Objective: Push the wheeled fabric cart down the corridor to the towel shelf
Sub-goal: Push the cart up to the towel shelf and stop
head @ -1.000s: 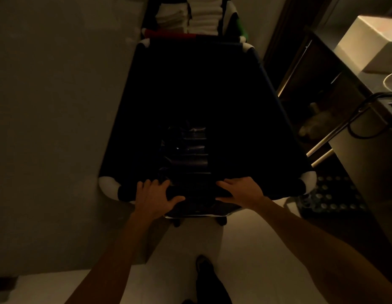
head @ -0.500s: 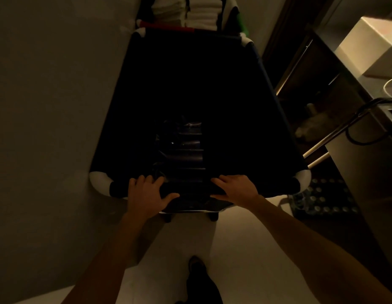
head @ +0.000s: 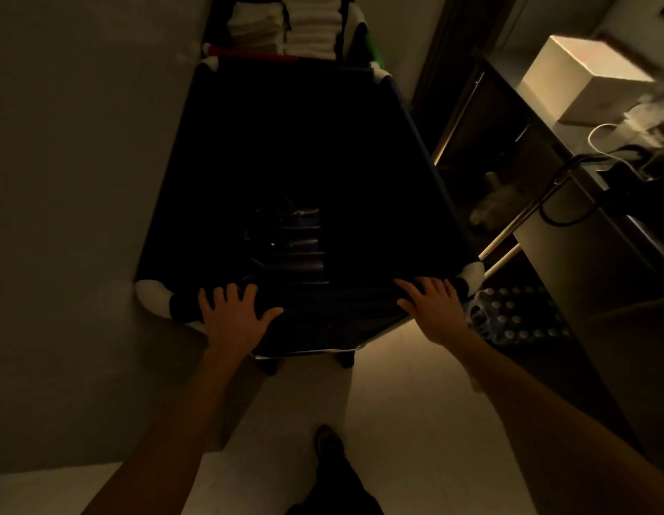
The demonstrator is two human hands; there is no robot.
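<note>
The dark fabric cart point(head: 416, 161) with white corner joints fills the middle of the dim corridor, and its inside is nearly black. My left hand point(head: 232, 317) grips the near rim bar left of centre. My right hand point(head: 432, 310) rests on the same bar near the cart's right corner, fingers laid over it. Past the cart's far end stand stacks of folded white towels point(head: 308, 27) on a shelf. Two small wheels show under the near end.
A plain wall point(head: 70, 180) runs close along the cart's left side. On the right are a dark cabinet with a counter point(head: 598, 217), a white box point(head: 583, 79), cables, two pale poles point(head: 505, 236) and a pack of bottles point(head: 516, 321) on the floor. My shoe point(head: 326, 440) is behind the cart.
The cart has rolled a little forward toward the towels. My right hand has slid along the bar from near the centre to the right corner. My left hand keeps its grip.
</note>
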